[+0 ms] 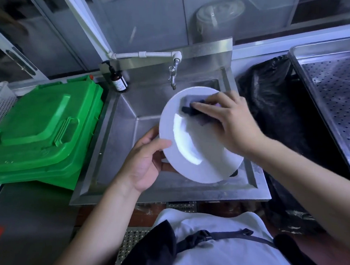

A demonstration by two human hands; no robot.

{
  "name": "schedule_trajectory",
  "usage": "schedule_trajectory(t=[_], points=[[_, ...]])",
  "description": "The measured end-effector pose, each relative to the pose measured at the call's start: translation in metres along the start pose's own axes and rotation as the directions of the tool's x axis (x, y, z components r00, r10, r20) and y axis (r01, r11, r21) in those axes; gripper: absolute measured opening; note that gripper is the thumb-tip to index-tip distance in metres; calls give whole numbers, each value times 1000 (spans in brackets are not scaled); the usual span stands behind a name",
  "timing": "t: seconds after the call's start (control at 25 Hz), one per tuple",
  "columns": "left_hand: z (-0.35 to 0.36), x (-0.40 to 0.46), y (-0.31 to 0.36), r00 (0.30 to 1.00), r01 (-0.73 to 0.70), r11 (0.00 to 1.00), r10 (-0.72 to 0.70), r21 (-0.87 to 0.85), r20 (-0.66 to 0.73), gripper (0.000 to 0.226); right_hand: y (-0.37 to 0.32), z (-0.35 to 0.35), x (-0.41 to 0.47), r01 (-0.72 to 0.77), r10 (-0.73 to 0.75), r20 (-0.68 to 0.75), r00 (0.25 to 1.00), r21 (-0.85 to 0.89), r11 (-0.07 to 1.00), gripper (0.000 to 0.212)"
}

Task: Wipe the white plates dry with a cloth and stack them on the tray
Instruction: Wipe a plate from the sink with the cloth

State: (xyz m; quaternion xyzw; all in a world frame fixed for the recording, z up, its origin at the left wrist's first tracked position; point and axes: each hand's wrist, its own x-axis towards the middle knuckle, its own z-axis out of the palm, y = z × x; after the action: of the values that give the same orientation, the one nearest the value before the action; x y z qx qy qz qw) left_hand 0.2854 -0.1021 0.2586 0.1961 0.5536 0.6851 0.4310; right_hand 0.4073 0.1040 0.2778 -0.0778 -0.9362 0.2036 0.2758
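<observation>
A white plate [198,146] is held tilted over the steel sink [130,112]. My left hand [147,159] grips its lower left rim, thumb on top and fingers underneath. My right hand [228,123] presses a dark cloth [192,109] against the plate's upper inner face, fingers laid over the cloth. Most of the cloth is hidden under that hand. A perforated steel tray [337,102] lies at the right, with no plates visible on it.
A tap [174,74] hangs over the sink's back. A brown pump bottle [117,80] stands at the sink's back left corner. A green bin lid [40,123] lies left. A black bag [275,110] sits between sink and tray.
</observation>
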Motion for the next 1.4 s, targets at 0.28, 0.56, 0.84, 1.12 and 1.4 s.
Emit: schedule_trajectory(t=[0.28,0.56,0.84,1.12,1.4], points=[[-7,1,-8,997,-27,999,23,-47,-74,47,-6,21,-60,-28,-31,238,971,241,970,48],[-23,0,-40,979,60,994,-76,-92,-188,49,27,-1,-106,-345,36,576,817,437,831,36],[-29,-14,-67,946,139,974,-184,-180,-267,41,62,61,-165,-418,439,298,848,-135,899,45],[-38,-27,-64,946,136,978,-176,-158,-273,46,48,116,-229,-209,425,546,722,-414,886,79],[-38,-41,-43,973,132,978,-159,-162,-167,49,27,55,-155,-560,555,525,645,-169,811,61]])
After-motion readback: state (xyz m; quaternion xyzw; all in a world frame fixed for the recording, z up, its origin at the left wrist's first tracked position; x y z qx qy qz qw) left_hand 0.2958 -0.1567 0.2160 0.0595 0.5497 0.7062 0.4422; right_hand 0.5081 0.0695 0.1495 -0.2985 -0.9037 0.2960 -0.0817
